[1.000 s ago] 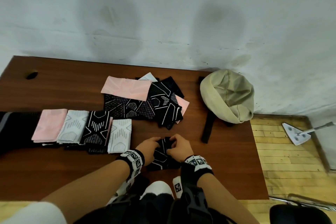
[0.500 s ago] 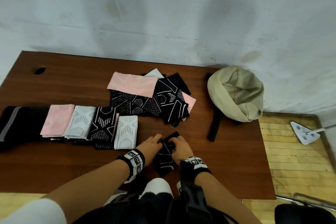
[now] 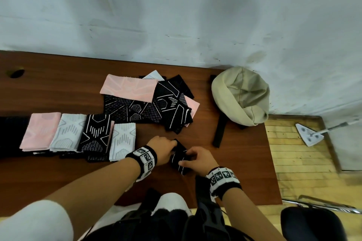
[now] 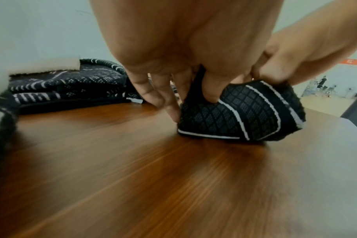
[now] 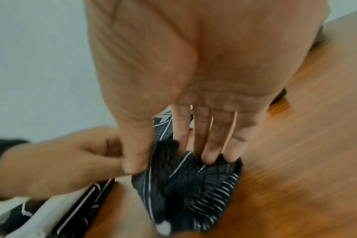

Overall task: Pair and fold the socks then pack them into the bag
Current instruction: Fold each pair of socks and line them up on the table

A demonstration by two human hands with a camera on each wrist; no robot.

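A black sock bundle [image 3: 180,157] with white lines sits on the brown table [image 3: 58,92] near its front edge. My left hand [image 3: 165,149] pinches its left side and my right hand [image 3: 193,159] grips its right side. In the left wrist view the bundle [image 4: 240,116] is folded over, with my fingers [image 4: 210,90] tucked into it. In the right wrist view my thumb and fingers [image 5: 212,145] dig into the sock bundle [image 5: 185,182]. A row of folded pairs [image 3: 78,135] lies to the left. A loose sock pile [image 3: 148,101] lies behind. The beige bag [image 3: 241,96] sits at the right.
The bag's black strap [image 3: 220,133] lies on the table toward my right hand. A cable hole [image 3: 17,73] is at the far left. A wall stands right behind the table. Beyond the right edge, a white mop head [image 3: 308,135] rests on the wooden floor.
Both hands stayed on the black sock bundle and worked it more compact, turning it slightly. The view shifted, so the table contents appear moved to the right.
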